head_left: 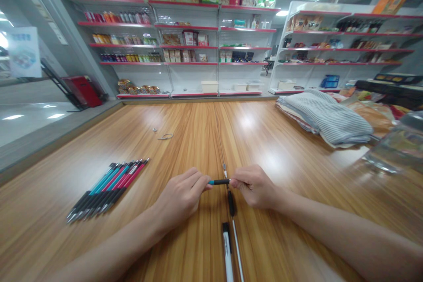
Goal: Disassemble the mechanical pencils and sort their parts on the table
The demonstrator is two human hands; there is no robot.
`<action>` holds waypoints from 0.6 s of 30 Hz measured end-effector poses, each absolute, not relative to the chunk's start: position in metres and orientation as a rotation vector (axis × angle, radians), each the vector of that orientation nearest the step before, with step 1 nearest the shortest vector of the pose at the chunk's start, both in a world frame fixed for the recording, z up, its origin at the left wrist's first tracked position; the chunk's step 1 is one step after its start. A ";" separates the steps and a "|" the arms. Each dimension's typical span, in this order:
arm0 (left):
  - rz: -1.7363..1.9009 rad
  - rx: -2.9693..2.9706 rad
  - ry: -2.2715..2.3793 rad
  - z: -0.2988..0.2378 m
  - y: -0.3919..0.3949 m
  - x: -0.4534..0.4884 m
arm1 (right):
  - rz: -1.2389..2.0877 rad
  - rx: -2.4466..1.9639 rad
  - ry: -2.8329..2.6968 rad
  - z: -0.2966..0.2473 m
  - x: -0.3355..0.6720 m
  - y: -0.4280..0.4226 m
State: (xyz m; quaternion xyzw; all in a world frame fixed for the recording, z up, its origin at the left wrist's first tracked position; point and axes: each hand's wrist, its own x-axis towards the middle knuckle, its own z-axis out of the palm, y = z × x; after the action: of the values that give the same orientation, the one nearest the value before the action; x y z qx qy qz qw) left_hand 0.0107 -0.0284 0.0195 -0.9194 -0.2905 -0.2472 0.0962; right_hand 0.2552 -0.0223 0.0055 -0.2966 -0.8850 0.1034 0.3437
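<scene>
Both my hands meet over the middle of the wooden table (132,141), pinching one small pen part (220,181), black with a blue end. My left hand (181,196) grips its blue end with curled fingers. My right hand (253,185) pinches the black end. Just below the hands lie loose pen pieces: a short black sleeve (231,203), a thin white refill (238,246) and a white barrel with a black tip (227,251). A small metal tip (224,170) lies just beyond the hands. A row of several assembled pens (105,189), blue, red and black, lies to the left.
Folded striped cloths (327,116) are stacked at the right of the table, with a clear plastic container (396,145) nearer the right edge. A small metal ring (165,136) lies farther out. Shop shelves (198,44) with goods line the back wall.
</scene>
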 end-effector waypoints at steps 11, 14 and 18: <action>-0.748 -2.727 -0.947 0.013 -0.029 0.015 | 0.246 -0.818 -2.299 0.005 0.253 -0.024; -0.778 -2.736 -0.979 0.012 -0.030 0.016 | 0.319 -0.836 -2.294 0.005 0.251 -0.026; -0.765 -2.719 -0.947 0.015 -0.031 0.015 | 0.306 -0.808 -2.297 0.007 0.249 -0.028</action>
State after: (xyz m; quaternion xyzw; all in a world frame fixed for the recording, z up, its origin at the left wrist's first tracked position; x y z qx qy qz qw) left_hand 0.0151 -0.0309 0.0146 -0.9097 -0.3168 -0.2559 0.0810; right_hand 0.2490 -0.0276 0.0073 -0.3100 -0.8811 0.1175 0.3372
